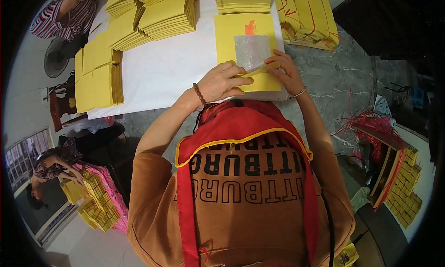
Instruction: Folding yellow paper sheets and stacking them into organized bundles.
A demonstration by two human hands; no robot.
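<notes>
A yellow paper sheet [225,40] lies near the right end of the white-covered table, with a silver foil square [252,49] and an orange smear [250,27] on it. Its near edge is lifted into a slanting fold. My left hand [225,83] holds the left part of that fold, fingers bent and pressed against the paper. At the fold's right end my right hand [288,71] pinches the paper between thumb and fingers. Whether one sheet or several lie beneath is hard to make out.
Folded yellow paper stacks [169,17] line the far and left parts of the white table [157,77]. Red-marked yellow bundles [309,19] stand at the far right. A fan [58,57] is at left. Another person [55,167] handles yellow stacks on a pink cloth [104,183].
</notes>
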